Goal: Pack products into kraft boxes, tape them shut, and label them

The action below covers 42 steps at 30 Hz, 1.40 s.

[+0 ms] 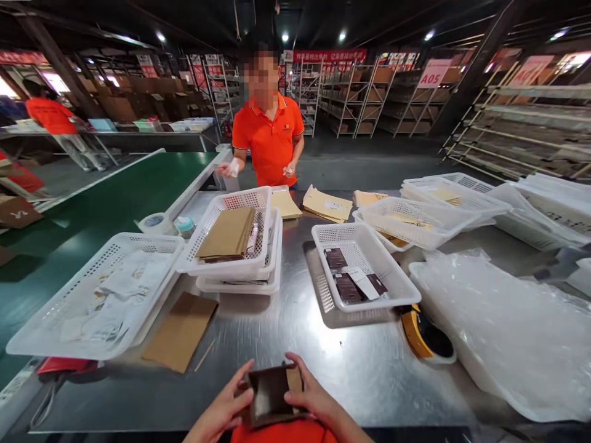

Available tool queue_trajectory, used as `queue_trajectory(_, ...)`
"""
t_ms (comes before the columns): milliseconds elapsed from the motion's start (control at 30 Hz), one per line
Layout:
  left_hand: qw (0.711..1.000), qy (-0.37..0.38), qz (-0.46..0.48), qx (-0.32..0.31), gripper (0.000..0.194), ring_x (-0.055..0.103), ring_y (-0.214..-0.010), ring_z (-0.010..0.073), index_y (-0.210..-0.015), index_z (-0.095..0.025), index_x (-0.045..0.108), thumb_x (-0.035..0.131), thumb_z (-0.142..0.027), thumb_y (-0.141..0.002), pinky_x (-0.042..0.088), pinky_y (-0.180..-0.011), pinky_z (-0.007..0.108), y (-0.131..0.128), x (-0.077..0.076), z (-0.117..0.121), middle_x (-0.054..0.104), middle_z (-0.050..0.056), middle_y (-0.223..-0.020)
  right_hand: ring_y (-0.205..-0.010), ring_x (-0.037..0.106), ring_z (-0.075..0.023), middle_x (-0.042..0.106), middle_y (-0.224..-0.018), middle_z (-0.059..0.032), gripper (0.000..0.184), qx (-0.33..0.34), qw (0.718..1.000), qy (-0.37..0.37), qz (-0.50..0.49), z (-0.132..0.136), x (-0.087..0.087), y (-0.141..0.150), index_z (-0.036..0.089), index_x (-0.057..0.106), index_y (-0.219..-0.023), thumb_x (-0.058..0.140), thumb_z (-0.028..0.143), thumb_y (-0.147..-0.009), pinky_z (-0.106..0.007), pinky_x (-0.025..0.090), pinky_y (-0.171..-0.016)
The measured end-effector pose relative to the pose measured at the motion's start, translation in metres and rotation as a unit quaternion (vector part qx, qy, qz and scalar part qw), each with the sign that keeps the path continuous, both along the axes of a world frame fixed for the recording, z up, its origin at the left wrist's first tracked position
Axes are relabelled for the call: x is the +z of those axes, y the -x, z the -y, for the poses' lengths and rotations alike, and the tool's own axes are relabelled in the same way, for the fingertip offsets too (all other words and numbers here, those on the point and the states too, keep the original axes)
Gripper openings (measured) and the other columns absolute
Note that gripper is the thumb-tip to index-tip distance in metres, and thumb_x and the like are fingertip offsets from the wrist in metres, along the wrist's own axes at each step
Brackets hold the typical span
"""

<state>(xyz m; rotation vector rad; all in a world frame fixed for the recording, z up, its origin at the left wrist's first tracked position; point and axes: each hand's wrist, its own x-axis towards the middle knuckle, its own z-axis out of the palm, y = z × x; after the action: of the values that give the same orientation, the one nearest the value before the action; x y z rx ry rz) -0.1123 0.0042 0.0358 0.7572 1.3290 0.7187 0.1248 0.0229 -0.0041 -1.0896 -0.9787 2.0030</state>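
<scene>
Pretty bright overall, ceiling spotlights (pixel 342 35) glaring off the steel table (pixel 286 332). Heavy fisheye warp at the edges, and the far shelves (pixel 364 98) go dim and soft

My left hand (pixel 228 403) and right hand (pixel 310 394) grip a dark pouch (pixel 270 394) — over the steel table (pixel 286 332), basket (pixel 362 267) beyond.

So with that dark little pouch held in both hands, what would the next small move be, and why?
Probably lifting it forward toward the white basket. The left hand and right hand pinch the dark pouch at the near table edge, and similar dark packets already lie in that basket just ahead.
</scene>
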Motion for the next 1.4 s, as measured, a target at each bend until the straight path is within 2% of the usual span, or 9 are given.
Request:
queue_trajectory(200,0.970,-0.104,-0.209,-0.068,0.082,0.057,-0.115,0.0394,-0.110,-0.013,0.063,0.078,-0.064,-0.047,0.042,-0.105,0.051,-0.022,-0.041,-0.019,0.064,0.019,-0.112,-0.134,0.042,-0.0328,0.038,-0.149,-0.0165,0.105,-0.050,0.985,-0.096,0.135,0.000,0.000,0.002,0.024,0.029,-0.144,0.081,0.050,-0.057,-0.050,0.033,-0.111)
queue_trajectory(300,0.958,-0.163,-0.229,-0.047,0.090,0.043,-0.135,0.0379,-0.136,-0.015,0.045,0.078,-0.047,-0.059,0.039,-0.111,0.048,-0.023,-0.040,-0.019,0.042,0.023,-0.146,-0.137,0.039,-0.0294,0.037,-0.150,-0.0148,0.074,-0.062,0.960,-0.195,0.192,0.007,0.007,-0.006,0.025,0.034,-0.141,0.065,0.048,-0.078,-0.049,0.029,-0.114)
queue_trajectory(367,0.944,-0.225,-0.233,-0.053,0.066,0.038,-0.140,0.0339,-0.133,-0.021,0.049,0.067,-0.043,-0.074,0.039,-0.112,0.046,-0.018,-0.032,-0.013,0.027,0.017,-0.157,-0.129,0.047,-0.0278,0.051,-0.138,-0.0126,0.043,-0.066,0.947,-0.243,0.200,0.010,0.014,-0.011,0.026,0.050,-0.124,0.057,0.042,-0.085,-0.046,0.035,-0.110)
queue_trajectory(467,0.920,-0.281,-0.228,-0.151,0.031,0.045,-0.136,0.0295,-0.111,-0.026,0.066,0.052,-0.037,-0.087,0.038,-0.113,0.048,-0.004,-0.014,-0.005,0.046,0.011,-0.149,-0.114,0.055,-0.0268,0.061,-0.117,-0.0098,0.014,-0.038,0.938,-0.278,0.202,0.009,0.026,-0.016,0.024,0.057,-0.091,0.053,0.037,-0.088,-0.043,0.042,-0.101)
queue_trajectory(633,0.895,-0.247,-0.220,-0.298,0.041,0.037,-0.141,0.0308,-0.118,-0.030,0.062,0.067,-0.037,-0.077,0.032,-0.117,0.050,0.012,0.011,-0.006,0.046,0.007,-0.150,-0.115,0.053,-0.0276,0.058,-0.120,-0.0098,0.031,0.008,0.954,-0.243,0.178,0.004,0.037,-0.017,0.022,0.055,-0.086,0.058,0.053,-0.084,-0.042,0.040,-0.101)
queue_trajectory(833,0.925,-0.266,-0.219,-0.162,0.016,0.058,-0.117,0.0278,-0.095,-0.024,0.058,0.051,-0.036,-0.087,0.047,-0.104,0.045,-0.021,-0.008,-0.006,0.063,0.014,-0.117,-0.115,0.053,-0.0264,0.052,-0.132,-0.0074,0.044,-0.048,0.984,-0.098,0.139,0.007,0.031,-0.009,0.024,0.052,-0.084,0.057,0.067,-0.079,-0.041,0.042,-0.099)
queue_trajectory(933,0.922,-0.272,-0.243,-0.127,0.019,0.053,-0.126,0.0280,-0.098,-0.022,0.056,0.042,-0.034,-0.091,0.044,-0.106,0.048,-0.031,-0.016,0.003,0.053,0.017,-0.133,-0.115,0.054,-0.0268,0.052,-0.133,-0.0083,0.051,-0.072,0.987,-0.081,0.120,0.009,0.028,-0.004,0.026,0.054,-0.104,0.066,0.064,-0.072,-0.041,0.044,-0.098)
queue_trajectory(1233,0.795,-0.379,-0.324,-0.345,0.062,0.034,-0.141,0.0415,-0.125,-0.016,0.058,0.071,-0.051,-0.075,0.028,-0.115,0.063,0.000,-0.001,-0.001,0.044,0.023,-0.148,-0.087,0.061,-0.0249,0.062,-0.102,-0.0042,0.065,-0.125,0.991,0.037,0.034,0.002,0.029,0.001,0.024,0.055,-0.112,0.077,0.052,-0.057,-0.036,0.049,-0.074)
queue_trajectory(1400,0.763,-0.420,-0.327,-0.368,0.053,0.035,-0.141,0.0374,-0.134,-0.027,0.055,0.066,-0.041,-0.084,0.035,-0.111,0.061,0.011,-0.008,-0.002,0.040,0.019,-0.151,-0.079,0.062,-0.0233,0.064,-0.093,-0.0017,0.060,-0.128,0.990,0.046,0.027,0.005,0.035,0.004,0.026,0.056,-0.106,0.079,0.050,-0.056,-0.036,0.049,-0.070)
